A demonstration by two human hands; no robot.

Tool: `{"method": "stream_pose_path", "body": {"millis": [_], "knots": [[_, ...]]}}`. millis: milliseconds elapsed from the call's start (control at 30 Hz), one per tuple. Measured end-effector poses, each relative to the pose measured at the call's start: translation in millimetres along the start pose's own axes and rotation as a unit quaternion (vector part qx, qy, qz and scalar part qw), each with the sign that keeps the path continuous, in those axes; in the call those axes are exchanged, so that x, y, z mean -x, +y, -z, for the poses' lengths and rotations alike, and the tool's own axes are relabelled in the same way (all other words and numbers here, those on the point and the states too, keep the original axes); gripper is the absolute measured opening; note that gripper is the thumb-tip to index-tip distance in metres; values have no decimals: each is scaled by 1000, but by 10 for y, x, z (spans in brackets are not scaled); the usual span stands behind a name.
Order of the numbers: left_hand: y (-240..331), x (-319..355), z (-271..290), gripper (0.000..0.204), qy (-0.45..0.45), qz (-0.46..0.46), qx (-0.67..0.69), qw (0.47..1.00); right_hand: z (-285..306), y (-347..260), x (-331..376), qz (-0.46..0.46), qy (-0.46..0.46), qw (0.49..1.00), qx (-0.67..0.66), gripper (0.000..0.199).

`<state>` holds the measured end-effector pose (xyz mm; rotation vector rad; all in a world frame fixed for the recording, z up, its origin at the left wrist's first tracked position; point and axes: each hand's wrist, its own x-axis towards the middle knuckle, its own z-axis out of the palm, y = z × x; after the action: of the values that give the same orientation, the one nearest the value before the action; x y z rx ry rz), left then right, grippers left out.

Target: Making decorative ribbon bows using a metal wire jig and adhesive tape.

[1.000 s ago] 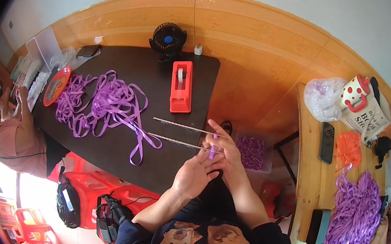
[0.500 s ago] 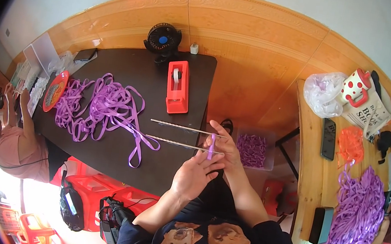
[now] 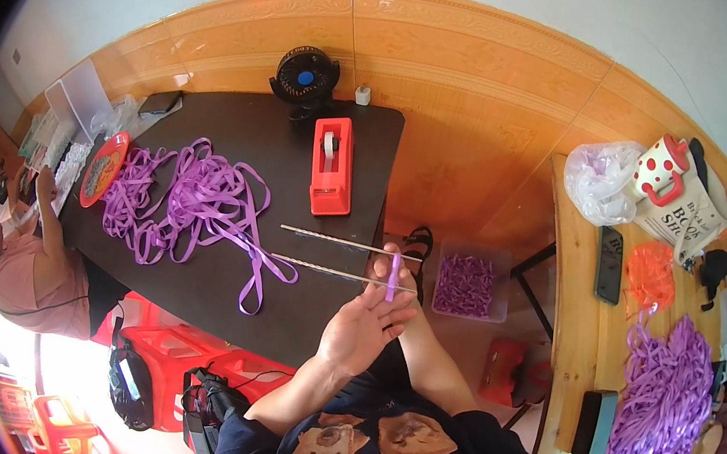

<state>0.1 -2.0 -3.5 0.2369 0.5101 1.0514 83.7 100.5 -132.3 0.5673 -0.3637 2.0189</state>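
Observation:
Two thin twisted metal rods (image 3: pixel 321 267) stick out side by side past the dark table's right edge. A short strip of purple ribbon (image 3: pixel 393 278) spans both rods near their free ends. My left hand (image 3: pixel 356 333) lies palm up below it, fingers stretched and spread, fingertips close to the strip's lower end. My right hand (image 3: pixel 408 282) is behind the rod ends, fingers bent at the ribbon and partly covered by my left hand; its grip looks closed there. A tangled heap of purple ribbon (image 3: pixel 210 196) lies on the table, one loop near the rods.
The dark table (image 3: pixel 205 298) carries a red tape dispenser (image 3: pixel 332 167), a black fan (image 3: pixel 305 79) and a red plate (image 3: pixel 102 170). A clear bin (image 3: pixel 472 284) of purple pieces stands on the floor. The wooden table (image 3: pixel 569 349) at right holds another ribbon pile (image 3: pixel 660 399). Co-workers sit on both sides.
My right hand has shifted slightly down and left, and its raised finger has bent in toward the rods. My left hand stays nearly in place, its fingers a little straighter.

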Motion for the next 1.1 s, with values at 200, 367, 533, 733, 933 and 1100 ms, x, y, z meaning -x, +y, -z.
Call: {"method": "stream_pose_path", "body": {"millis": [200, 367, 533, 733, 933, 1100], "knots": [[-8, -9, -27, 53, 2, 10, -5, 1000, 123, -60, 118, -24, 150, 981, 120, 52], [-28, 4, 59, 51, -4, -2, 11, 1000, -128, -180, 212, -30, 327, 906, 268, 48], [7, 21, -50, 46, 10, 0, -10, 1000, -924, -395, 104, -47, 363, 876, 314, 45], [12, 20, -39, 41, 12, 1, -5, 1000, -1184, -315, -61, -70, 337, 890, 298, 56], [-8, 32, -109, 37, 41, -6, -27, 999, -1186, -309, -165, -82, 379, 817, 427, 52], [-76, 386, -271, 39, 4, -8, -149, 989, -932, -466, 17, -80, 345, 878, 322, 39]]}}
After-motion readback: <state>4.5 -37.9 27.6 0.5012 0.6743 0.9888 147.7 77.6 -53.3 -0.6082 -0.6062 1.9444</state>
